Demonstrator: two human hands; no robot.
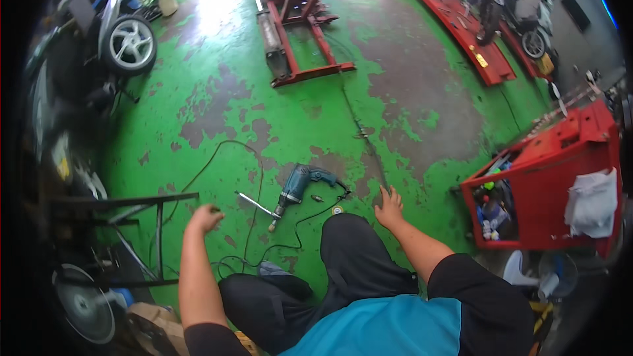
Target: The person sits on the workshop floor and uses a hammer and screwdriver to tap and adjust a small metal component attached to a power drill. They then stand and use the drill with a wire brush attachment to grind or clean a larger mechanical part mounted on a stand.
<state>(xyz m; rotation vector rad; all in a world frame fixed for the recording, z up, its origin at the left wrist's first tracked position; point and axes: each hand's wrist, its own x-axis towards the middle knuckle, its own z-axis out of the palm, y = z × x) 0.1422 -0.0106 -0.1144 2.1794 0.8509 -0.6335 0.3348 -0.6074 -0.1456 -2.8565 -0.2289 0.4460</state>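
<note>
A blue-green power drill [298,184] lies on the floor in front of my knees, its chuck toward me. Across its front end lies a thin silver rod [256,204]. Beside the drill's body is a small dark metal piece [317,198], too small to name. My left hand [208,217] hovers left of the drill with its fingers curled in, and I see nothing in them. Over on the right, my right hand [389,207] has its fingers stretched apart near a dark hose [374,153] on the floor. Neither hand touches the drill.
A black cord [298,237] loops around the drill. Left stand a dark metal frame [158,240] and a wheel [129,45]. A red lift [310,76] is ahead; a red tool cart [541,204] is on the right. A small round item [337,210] lies by my knee.
</note>
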